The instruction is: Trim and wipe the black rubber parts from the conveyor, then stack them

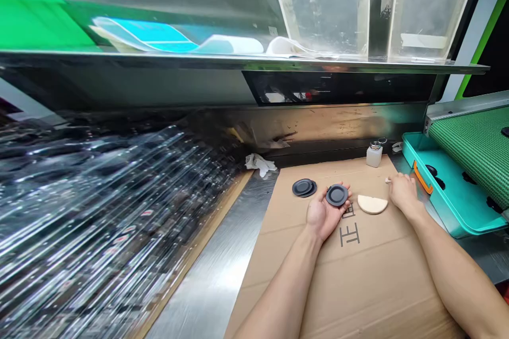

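My left hand point(323, 214) is palm up, its fingers curled under a dark grey round disc with a raised rim point(336, 195), like a lid. Left of that hand, similar dark discs point(304, 187) lie stacked on the cardboard. My right hand point(403, 190) is closed at the cardboard's right side, with a small whitish piece point(387, 180) showing at the fingertips; its kind is too small to tell. Between the hands lies a cream half-round pad point(372, 204). Just beyond my right hand stands a small white bottle with a metal top point(374, 154).
A cardboard sheet point(358, 286) covers the metal bench point(210, 265). Clear plastic-wrapped stacks point(99, 233) fill the left. To the right, a teal bin point(457, 206) holding black pieces sits under a green conveyor belt point(473, 132). A crumpled white cloth point(260, 164) lies behind; a metal shelf edge point(254, 62) crosses above.
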`<action>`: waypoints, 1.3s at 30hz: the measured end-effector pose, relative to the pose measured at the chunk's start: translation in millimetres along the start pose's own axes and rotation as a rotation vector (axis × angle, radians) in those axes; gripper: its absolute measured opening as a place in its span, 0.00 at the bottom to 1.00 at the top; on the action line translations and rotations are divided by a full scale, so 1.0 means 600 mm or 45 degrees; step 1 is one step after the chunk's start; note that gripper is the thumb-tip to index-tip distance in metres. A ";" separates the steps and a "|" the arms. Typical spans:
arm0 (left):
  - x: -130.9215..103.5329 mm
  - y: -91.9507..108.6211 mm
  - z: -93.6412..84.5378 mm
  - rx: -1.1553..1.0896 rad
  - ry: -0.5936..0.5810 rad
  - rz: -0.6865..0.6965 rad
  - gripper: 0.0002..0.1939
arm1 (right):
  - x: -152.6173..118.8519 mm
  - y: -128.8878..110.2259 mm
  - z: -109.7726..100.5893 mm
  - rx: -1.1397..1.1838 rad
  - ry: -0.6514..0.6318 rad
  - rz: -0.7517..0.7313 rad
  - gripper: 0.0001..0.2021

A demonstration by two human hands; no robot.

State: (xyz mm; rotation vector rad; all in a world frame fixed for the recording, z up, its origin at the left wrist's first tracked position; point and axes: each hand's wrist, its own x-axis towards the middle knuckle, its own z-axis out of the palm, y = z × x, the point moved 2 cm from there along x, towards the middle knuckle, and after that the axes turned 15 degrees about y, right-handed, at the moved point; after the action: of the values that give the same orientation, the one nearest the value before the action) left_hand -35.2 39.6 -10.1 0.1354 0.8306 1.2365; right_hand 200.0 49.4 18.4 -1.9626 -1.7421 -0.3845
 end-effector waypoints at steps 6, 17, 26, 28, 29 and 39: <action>-0.005 -0.019 0.013 -0.033 -0.075 -0.007 0.17 | -0.035 -0.094 0.000 0.733 0.056 -0.201 0.10; -0.016 -0.045 0.018 0.003 -0.087 -0.058 0.17 | -0.079 -0.162 -0.005 0.596 0.106 -0.402 0.08; -0.005 -0.038 0.006 0.004 -0.040 -0.002 0.18 | -0.089 -0.169 -0.008 0.455 0.023 -0.477 0.07; -0.004 -0.039 0.006 0.014 -0.032 -0.012 0.18 | -0.093 -0.168 -0.007 0.446 0.023 -0.491 0.07; -0.004 -0.039 0.006 0.022 -0.026 -0.033 0.18 | -0.094 -0.167 -0.006 0.463 0.016 -0.525 0.06; -0.033 -0.012 0.016 0.069 -0.082 -0.077 0.19 | -0.054 -0.092 0.000 0.420 0.290 -0.195 0.10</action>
State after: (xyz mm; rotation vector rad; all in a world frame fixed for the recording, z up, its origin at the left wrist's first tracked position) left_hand -25.2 23.0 2.2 0.1912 0.8071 1.1475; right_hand 140.8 25.6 11.1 -1.5007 -1.6903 -0.3338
